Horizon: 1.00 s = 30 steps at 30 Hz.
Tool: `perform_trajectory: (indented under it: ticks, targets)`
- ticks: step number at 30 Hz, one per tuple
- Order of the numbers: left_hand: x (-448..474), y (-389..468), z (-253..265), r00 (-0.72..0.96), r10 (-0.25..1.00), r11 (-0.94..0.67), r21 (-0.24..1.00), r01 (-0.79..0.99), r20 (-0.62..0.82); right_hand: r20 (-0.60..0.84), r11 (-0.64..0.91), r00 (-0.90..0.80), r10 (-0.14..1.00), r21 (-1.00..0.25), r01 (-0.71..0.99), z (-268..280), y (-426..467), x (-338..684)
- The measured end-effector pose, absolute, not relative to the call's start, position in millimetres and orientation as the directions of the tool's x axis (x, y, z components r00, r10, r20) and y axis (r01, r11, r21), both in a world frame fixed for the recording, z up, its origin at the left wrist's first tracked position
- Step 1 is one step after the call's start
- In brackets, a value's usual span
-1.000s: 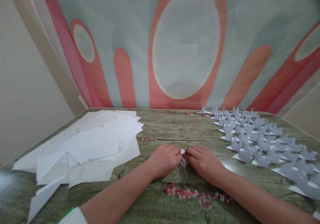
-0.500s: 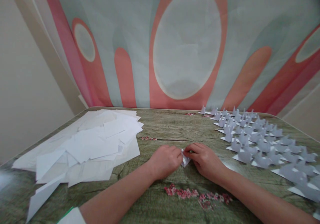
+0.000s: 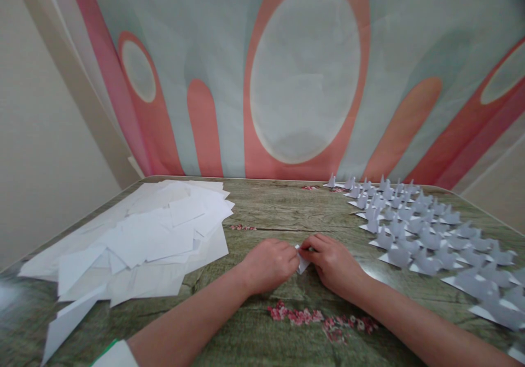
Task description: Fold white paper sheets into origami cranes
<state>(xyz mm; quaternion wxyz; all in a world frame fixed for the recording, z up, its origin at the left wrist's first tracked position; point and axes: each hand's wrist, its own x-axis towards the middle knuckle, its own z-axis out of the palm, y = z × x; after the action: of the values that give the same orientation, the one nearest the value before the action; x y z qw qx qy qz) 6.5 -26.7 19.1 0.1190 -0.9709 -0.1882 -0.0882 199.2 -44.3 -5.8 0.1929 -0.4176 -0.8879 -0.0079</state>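
Observation:
A small folded piece of white paper (image 3: 302,263) is held between my two hands, low over the middle of the table. My left hand (image 3: 271,263) has its fingers closed on the paper's left side. From the right, my right hand (image 3: 328,256) pinches it with thumb and forefinger. Both hands partly cover the paper, so its full shape is hidden. To the right stand several rows of white folded paper birds (image 3: 430,238).
A loose heap of white paper sheets (image 3: 147,236) covers the table's left side. The wood-patterned tabletop (image 3: 270,203) has printed pink flowers. Behind the far edge hangs a patterned cloth (image 3: 303,82) in grey-green and coral.
My right hand has moved slightly left, closer to my left hand, and its fingers cover the paper's top a little differently. The whole view has shifted slightly.

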Motion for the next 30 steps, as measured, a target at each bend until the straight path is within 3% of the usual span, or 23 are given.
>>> perform_trajectory:
  ticks: [5, 13, 24, 27, 30]
  targets:
    - [7, -30, 26, 0.919, 0.353, -0.903, -0.194, 0.384, 0.177, 0.330, 0.648, -0.583, 0.742, -0.134, 0.749, -5, -44, 199]
    - [6, -41, 27, 0.868, 0.468, -0.869, -0.089, 0.486, 0.169, 0.358, 0.661, -0.588, 0.725, -0.126, 0.739, -4, -44, 200]
    - [-5, -58, 41, 0.870, 0.488, -0.873, 0.006, 0.489, 0.073, 0.346, 0.641, -0.571, 0.745, -0.133, 0.756, -3, -44, 200]
    - [-4, -58, 38, 0.864, 0.495, -0.868, 0.022, 0.495, 0.091, 0.368, 0.637, -0.542, 0.755, -0.217, 0.740, -7, -43, 201]
    - [-2, -57, 34, 0.869, 0.484, -0.874, 0.011, 0.486, 0.097, 0.398, 0.604, -0.464, 0.792, -0.392, 0.694, -12, -39, 204]
